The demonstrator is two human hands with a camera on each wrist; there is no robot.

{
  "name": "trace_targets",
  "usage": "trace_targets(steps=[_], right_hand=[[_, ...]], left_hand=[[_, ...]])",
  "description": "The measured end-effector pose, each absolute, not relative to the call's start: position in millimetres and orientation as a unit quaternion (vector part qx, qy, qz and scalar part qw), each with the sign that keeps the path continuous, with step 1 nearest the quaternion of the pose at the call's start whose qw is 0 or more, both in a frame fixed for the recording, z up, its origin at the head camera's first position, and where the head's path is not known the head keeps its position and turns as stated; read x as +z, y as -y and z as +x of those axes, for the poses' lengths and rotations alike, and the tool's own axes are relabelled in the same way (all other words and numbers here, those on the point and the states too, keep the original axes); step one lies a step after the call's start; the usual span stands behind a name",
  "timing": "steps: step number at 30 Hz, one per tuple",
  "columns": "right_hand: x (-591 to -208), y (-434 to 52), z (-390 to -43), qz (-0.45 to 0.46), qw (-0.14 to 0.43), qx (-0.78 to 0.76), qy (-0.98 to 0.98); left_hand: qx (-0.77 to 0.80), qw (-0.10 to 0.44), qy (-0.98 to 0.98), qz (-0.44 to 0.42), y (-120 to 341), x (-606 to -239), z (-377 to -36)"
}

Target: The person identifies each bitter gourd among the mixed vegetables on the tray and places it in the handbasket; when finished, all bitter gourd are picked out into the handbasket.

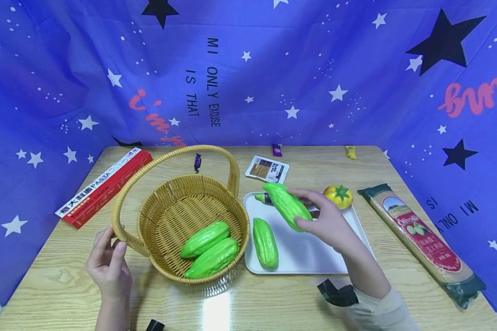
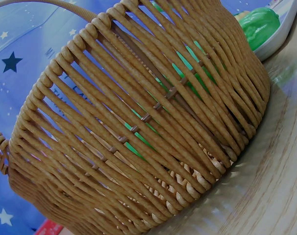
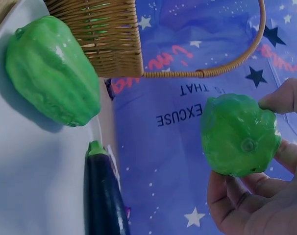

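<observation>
My right hand (image 1: 325, 218) holds a green bitter melon (image 1: 287, 206) above the white tray (image 1: 306, 266), thumb on one side and fingers on the other. In the right wrist view its rounded end (image 3: 241, 137) faces the camera. On the tray lie another bitter melon (image 1: 266, 243) and a dark eggplant (image 3: 104, 191), which the held one partly covers in the head view. My left hand (image 1: 109, 266) pinches the foot of the handle of a woven basket (image 1: 165, 193), at its left side. Inside the basket, two bitter melons (image 1: 207, 239) lie side by side.
A red pasta box (image 1: 107, 186) lies at the left, a long pasta bag (image 1: 422, 243) at the right. A yellow-red tomato (image 1: 338, 196) sits at the tray's back right corner. Behind are a white packet (image 1: 267, 169) and small wrapped candies (image 1: 276, 150). Star-printed blue cloth surrounds the table.
</observation>
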State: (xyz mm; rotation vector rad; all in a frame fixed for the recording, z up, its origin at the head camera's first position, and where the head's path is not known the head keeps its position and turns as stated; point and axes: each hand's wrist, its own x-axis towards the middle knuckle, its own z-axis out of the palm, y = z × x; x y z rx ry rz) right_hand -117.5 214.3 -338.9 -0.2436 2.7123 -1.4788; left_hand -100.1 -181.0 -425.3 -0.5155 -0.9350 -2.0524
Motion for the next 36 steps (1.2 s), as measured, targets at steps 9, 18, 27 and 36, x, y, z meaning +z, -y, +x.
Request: trace_targets(steps=[9,18,27,36], right_hand=[[-327.7,-203.4,-127.5,-0.138,0.019,-0.454,-0.880],[-325.8,-193.1,-135.9,-0.171,0.041,-0.459,-0.871],[-322.0,-183.4,-141.5,-0.208,0.055,-0.467,-0.858],[-316.4,-164.9,-155.5,-0.244,0.081,-0.447,-0.857]], left_hand=[[-0.813,0.405,0.363,-0.211,180.5,-425.5,-101.6],[-0.811,0.404,0.361,-0.221,179.8,-426.1,-102.7],[-0.810,0.405,0.364,-0.217,180.5,-426.2,-102.6],[-0.811,0.403,0.365,-0.216,182.3,-426.4,-101.4]])
